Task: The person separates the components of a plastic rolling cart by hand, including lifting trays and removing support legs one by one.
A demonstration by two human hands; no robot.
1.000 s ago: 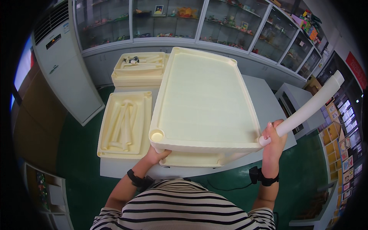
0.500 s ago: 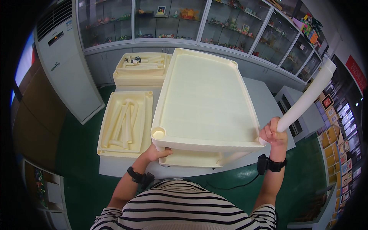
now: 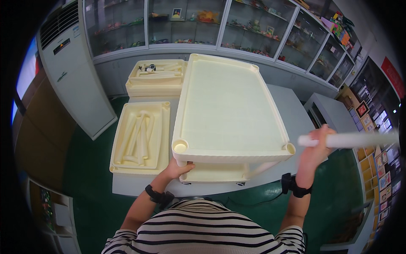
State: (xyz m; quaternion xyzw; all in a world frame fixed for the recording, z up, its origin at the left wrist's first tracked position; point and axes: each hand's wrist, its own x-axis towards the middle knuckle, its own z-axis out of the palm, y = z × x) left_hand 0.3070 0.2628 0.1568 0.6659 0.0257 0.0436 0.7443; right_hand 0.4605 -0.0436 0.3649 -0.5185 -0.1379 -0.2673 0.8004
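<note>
Cream tray (image 3: 230, 110): raised, centre.
Right hand (image 3: 315, 150): clenched round white tube (image 3: 359, 140), beside tray's four-o'clock corner.
Left hand (image 3: 174, 169): grasping post (image 3: 181, 163) beneath tray's seven-o'clock corner.

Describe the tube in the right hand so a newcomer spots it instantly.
Find the big cream shelf in the middle. Just beside its near right corner, the right hand grips a white tube pointing right. Unlike the cream tubes lying in the front-left tray, it is held in the air, nearly level.
</note>
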